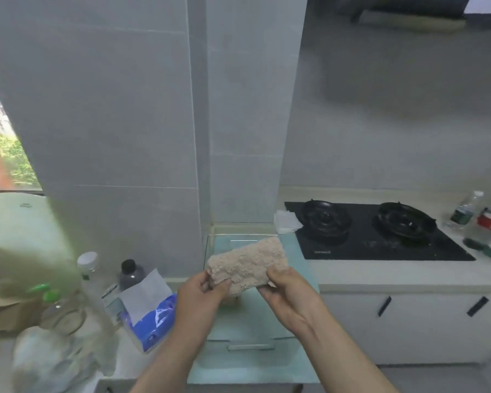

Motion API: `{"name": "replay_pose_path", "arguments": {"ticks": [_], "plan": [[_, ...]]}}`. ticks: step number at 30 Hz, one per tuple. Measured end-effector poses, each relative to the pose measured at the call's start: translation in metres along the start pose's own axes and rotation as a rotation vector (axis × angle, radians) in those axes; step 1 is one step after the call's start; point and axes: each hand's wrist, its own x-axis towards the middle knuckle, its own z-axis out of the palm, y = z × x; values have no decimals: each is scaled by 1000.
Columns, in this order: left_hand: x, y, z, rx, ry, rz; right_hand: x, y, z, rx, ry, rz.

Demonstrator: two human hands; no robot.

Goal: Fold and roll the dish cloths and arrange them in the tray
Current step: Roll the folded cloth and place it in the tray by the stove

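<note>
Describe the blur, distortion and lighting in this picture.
Head view: the cloth is fairly sharp at centre; the bottles at the left edge are smeared with blur; the wall edges lean from wide-angle distortion; the window is bright, and the light elsewhere is soft and even.

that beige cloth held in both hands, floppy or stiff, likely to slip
Probably floppy: the beige cloth bunches where the left hand and right hand pinch its near edge. Its fluffy pile looks grippy, so slipping seems unlikely. Likely light, since a mere pinch holds it up.

One head-worn wide-angle camera looks forward and down, close over the counter [352,272], tiled wall [111,109] filling the upper frame.
</note>
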Motion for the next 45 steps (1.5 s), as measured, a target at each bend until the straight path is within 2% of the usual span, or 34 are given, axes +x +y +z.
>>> {"name": "replay_pose_path", "arguments": {"ticks": [6, 10, 12, 14, 18, 20, 22, 26, 34, 37, 39, 41, 43, 45], "plan": [[73, -29, 16, 79, -30, -28, 105, 11, 2, 200, 106, 124], [99, -59, 23, 277, -168, -44, 158, 20, -16, 157, 205, 179], [108, -78, 16, 545, -265, 69, 181, 23, -27, 76, 294, 249], [115, -89, 2, 785, -235, 218, 202, 29, -42, 11, 386, 249], [122, -114, -23, 964, -121, 418, 227, 41, -57, -189, 557, 253], [122, -124, -29, 1019, -104, 424, 238, 46, -61, -333, 579, 257], [125, -135, -30, 1019, -118, 398, 256, 49, -66, -506, 628, 222], [128, -140, -30, 964, -136, 498, 276, 51, -73, -881, 638, 67], [126, -153, -32, 935, -172, 486, 289, 77, -80, -1075, 566, 71], [127, -156, -32, 920, -205, 446, 288, 80, -75, -1157, 627, 29], [127, -159, -34, 921, -214, 423, 286, 82, -71, -1358, 664, 13], [127, -160, -34, 954, -211, 442, 282, 83, -70, -1502, 625, 7], [127, -161, -34, 962, -211, 461, 277, 83, -69, -1413, 576, -22], [128, -160, -34, 951, -207, 464, 274, 91, -70, -1203, 519, -37]]}}
